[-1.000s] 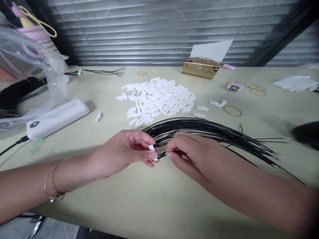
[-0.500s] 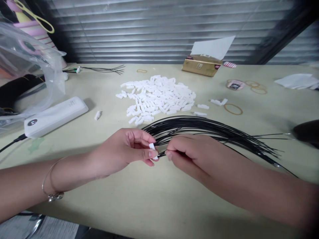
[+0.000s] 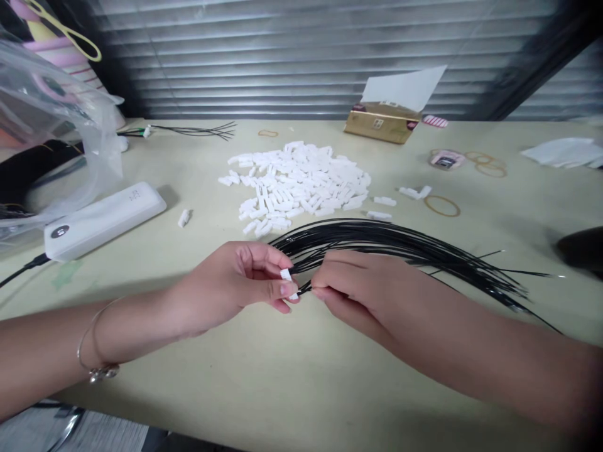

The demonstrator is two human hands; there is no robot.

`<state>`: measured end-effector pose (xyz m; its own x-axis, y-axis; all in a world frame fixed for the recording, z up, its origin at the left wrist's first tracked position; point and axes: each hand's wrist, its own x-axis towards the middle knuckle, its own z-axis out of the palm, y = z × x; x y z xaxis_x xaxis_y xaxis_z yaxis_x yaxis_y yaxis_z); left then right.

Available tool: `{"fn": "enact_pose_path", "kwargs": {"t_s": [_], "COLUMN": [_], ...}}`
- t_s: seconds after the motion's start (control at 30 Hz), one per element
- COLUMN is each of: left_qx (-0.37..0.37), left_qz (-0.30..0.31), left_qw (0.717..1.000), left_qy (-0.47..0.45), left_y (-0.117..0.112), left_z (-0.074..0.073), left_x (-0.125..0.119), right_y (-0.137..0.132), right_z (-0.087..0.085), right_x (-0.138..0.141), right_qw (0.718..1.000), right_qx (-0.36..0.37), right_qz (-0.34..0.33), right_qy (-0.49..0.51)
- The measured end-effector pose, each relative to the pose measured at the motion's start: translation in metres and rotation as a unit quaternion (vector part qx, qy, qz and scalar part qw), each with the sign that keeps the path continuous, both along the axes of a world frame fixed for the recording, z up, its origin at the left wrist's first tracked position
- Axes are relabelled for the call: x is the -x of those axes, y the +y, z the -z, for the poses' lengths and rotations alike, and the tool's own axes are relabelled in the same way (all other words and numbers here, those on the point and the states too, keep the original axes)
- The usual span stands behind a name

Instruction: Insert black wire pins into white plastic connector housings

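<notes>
Though small, connector (image 3: 285, 275) between left fingers (image 3: 277, 258)

Wires (image 3: 367, 232) beyond fingers (image 3: 330, 272), open tabletop (image 3: 292, 370) nearer

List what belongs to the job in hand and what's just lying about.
Seemingly in the job:
white piece in the left hand
black wires in the right hand
pile of white pieces

Apparently lying about:
power bank
gold box
white paper
</notes>
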<state>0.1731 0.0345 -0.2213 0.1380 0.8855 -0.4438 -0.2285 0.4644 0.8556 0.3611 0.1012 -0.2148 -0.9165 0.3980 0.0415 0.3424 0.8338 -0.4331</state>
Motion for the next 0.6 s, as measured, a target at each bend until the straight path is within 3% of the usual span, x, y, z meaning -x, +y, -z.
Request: {"fn": "enact_pose_path", "kwargs": {"t_s": [0.23,0.4,0.6], "left_qx": [0.001,-0.002,0.009], "left_qz": [-0.003,-0.006,-0.009], "left_qw": [1.0,1.0,1.0], "left_qy": [-0.005,0.001,0.016], "left_y": [0.0004,0.0002,-0.0001], "left_z": [0.0013,0.0024,0.0014], "left_x": [0.0007,0.0012,0.0009], "right_y": [-0.002,-0.0026,-0.0031], "right_z": [0.0027,0.0073,0.008], "right_x": [0.0012,0.0025,0.0055], "right_qw": [0.995,0.991,0.983], "right_qx": [-0.1,-0.121,-0.15], "right_qz": [-0.029,-0.039,-0.1], "right_qy": [-0.002,-0.029,-0.025]}}
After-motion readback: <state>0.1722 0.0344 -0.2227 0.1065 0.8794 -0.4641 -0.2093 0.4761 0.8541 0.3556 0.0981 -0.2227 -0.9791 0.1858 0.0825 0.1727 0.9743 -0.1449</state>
